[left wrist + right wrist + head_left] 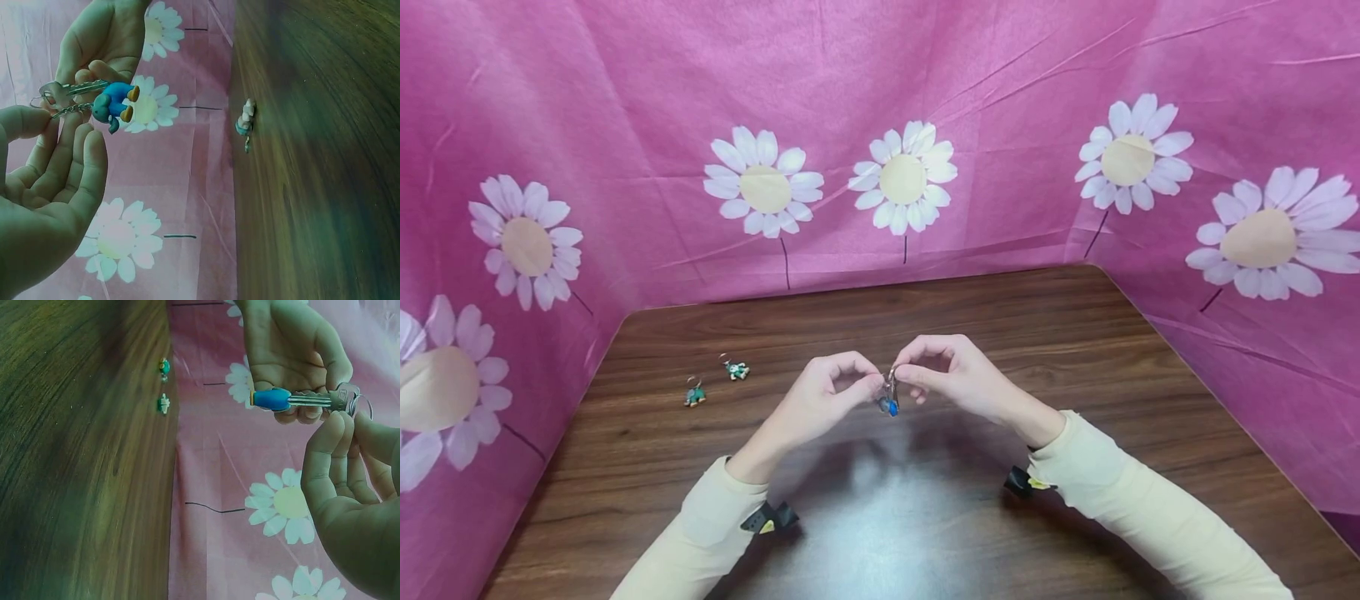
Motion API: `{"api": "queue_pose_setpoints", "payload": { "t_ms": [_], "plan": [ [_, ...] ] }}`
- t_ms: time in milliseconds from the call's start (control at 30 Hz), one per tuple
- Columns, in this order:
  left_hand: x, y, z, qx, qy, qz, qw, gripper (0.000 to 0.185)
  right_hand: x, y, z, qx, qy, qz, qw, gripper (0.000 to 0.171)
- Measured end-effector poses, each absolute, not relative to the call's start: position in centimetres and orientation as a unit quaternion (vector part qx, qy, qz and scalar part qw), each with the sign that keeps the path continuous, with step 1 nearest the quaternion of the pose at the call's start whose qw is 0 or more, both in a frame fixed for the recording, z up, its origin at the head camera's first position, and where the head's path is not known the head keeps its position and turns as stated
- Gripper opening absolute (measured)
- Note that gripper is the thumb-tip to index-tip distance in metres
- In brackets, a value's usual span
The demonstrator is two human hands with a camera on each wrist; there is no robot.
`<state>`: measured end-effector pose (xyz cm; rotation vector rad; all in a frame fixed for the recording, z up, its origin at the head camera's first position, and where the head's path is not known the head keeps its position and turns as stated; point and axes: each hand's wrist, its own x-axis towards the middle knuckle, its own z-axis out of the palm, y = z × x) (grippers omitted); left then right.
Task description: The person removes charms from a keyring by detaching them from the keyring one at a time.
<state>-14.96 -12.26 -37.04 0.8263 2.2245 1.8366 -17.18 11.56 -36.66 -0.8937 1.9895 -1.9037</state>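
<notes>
Both hands are raised in front of the body and meet at a keychain with a metal key. My left hand [823,396] pinches it from the left at the ring end, thumb against fingers. From the right, my right hand [958,375] pinches the same ring end. A thin split ring [369,407] loops beside the head of the key [319,400]. Beneath the fingertips hangs a small blue figurine [115,97] with a teal elephant-like head and yellow feet, on a short chain [74,109]. Fingertips partly cover the ring.
Two green figurine keychains lie on the left part of the wooden table [1037,325]: one nearer keychain [696,395] and one farther keychain [737,370]. A pink cloth [1000,217] with white daisies surrounds the table's back and sides.
</notes>
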Motion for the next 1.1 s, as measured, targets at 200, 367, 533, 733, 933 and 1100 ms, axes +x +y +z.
{"api": "queue_pose_setpoints", "payload": {
  "t_ms": [200, 367, 533, 733, 933, 1100],
  "plan": [
    [-15.5, -13.4, -37.0, 0.274, 0.741, 0.609, 0.072, 0.010, -17.8, 12.3, -36.1, -0.277, 0.695, -0.656, 0.101, 0.012],
    [-16.8, -16.1, -37.2, 0.245, 0.723, 0.641, 0.080, 0.015, -19.4, 14.3, -35.7, -0.238, 0.700, -0.667, 0.091, 0.017],
    [-19.3, -19.4, -39.0, 0.165, 0.703, 0.683, 0.113, 0.018, -21.7, 17.4, -36.9, -0.193, 0.712, -0.668, 0.096, 0.021],
    [-22.2, -22.4, -42.1, 0.069, 0.720, 0.674, 0.151, 0.022, -24.2, 21.0, -40.4, -0.130, 0.721, -0.670, 0.117, 0.020],
    [-24.3, -23.9, -44.3, 0.012, 0.756, 0.635, 0.159, 0.026, -26.0, 23.3, -43.6, -0.061, 0.728, -0.666, 0.154, 0.021],
    [-25.7, -24.2, -44.5, -0.017, 0.799, 0.580, 0.157, 0.027, -27.4, 24.3, -44.8, -0.051, 0.786, -0.590, 0.179, 0.025]
  ]
}}
